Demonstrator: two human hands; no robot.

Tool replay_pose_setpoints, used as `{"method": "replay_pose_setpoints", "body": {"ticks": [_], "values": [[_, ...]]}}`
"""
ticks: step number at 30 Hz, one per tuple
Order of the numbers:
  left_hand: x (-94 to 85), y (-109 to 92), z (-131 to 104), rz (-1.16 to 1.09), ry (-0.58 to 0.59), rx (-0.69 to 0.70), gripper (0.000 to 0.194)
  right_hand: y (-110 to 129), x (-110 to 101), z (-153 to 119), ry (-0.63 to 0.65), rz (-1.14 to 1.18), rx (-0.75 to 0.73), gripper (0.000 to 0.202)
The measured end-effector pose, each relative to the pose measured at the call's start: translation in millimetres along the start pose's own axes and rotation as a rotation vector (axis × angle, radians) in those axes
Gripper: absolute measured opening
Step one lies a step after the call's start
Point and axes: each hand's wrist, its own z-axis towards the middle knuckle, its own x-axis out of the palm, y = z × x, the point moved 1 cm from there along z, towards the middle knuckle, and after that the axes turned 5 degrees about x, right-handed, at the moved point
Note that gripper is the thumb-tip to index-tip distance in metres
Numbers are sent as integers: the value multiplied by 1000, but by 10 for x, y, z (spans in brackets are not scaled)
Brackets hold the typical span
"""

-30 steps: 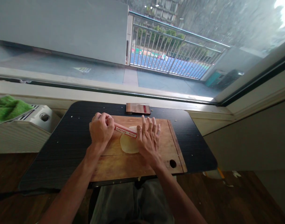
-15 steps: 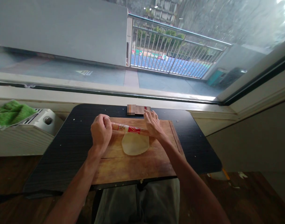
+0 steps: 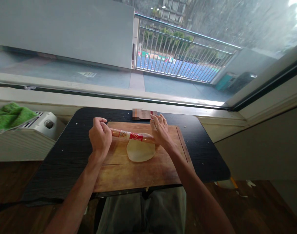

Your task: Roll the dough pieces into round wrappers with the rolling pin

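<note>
Head view: left hand curls round one end of the rolling pin; right hand, fingers extended, covers the other; dough lies nearer the board's far edge; press both ends evenly.

daylight came through the window beyond the board, white glare sat to the board's far right, floor below and right of it lay dark, pixelation masked the phone's left end behind it
</note>
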Motion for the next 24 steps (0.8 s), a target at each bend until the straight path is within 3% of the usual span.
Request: {"method": "replay_pose_setpoints", "body": {"ticks": [9, 20, 24], "values": [[39, 44, 2, -7, -25, 2, 18, 53, 84, -76, 59, -70, 52, 60], [50, 65, 3, -52, -22, -12, 18, 469, -19, -778, -17, -190, 132, 65], [45, 52, 6, -55, -7, -16, 18, 521, -4, -818, -48, -185, 176, 66]]}}
